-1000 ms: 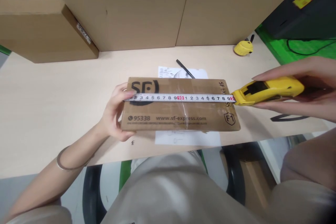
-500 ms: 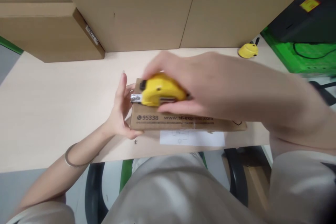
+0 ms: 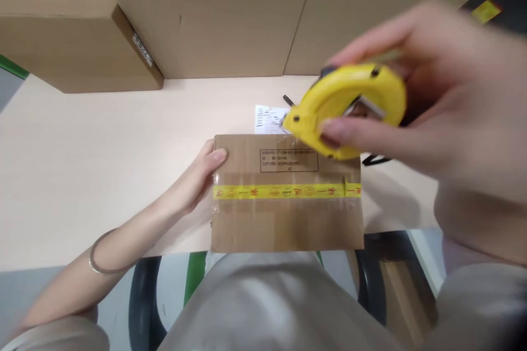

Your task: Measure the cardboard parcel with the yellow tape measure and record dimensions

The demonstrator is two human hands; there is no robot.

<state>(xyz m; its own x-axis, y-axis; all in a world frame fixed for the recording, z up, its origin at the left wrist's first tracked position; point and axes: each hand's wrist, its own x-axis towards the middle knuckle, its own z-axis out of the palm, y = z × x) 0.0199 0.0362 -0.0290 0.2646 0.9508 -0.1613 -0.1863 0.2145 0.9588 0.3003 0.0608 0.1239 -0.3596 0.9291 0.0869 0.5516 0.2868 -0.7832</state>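
A yellow tape measure (image 3: 341,93) is gripped by my right hand (image 3: 444,93), raised above the right part of a small cardboard box (image 3: 247,225). Its thumb presses on the casing's side, and the hand is smeared by motion. Yellow tape with red print runs across the box's face, below a printed label frame. My left hand (image 3: 201,175) holds the box at its left edge, thumb on the face and the other fingers hidden behind. Past the box's far edge, a paper with writing (image 3: 267,118) and a black pen (image 3: 288,100) lie partly covered.
Large cardboard boxes (image 3: 230,16) stand along the back of the pale table (image 3: 82,175), with another box (image 3: 82,49) at the far left. A dark case with a yellow label (image 3: 487,11) is at the upper right. Chair armrests (image 3: 144,301) flank my lap.
My right hand has lifted the tape measure up and right, off the box. The box has turned so its taped face shows, and my left thumb now lies on it. The metal blade end no longer shows.
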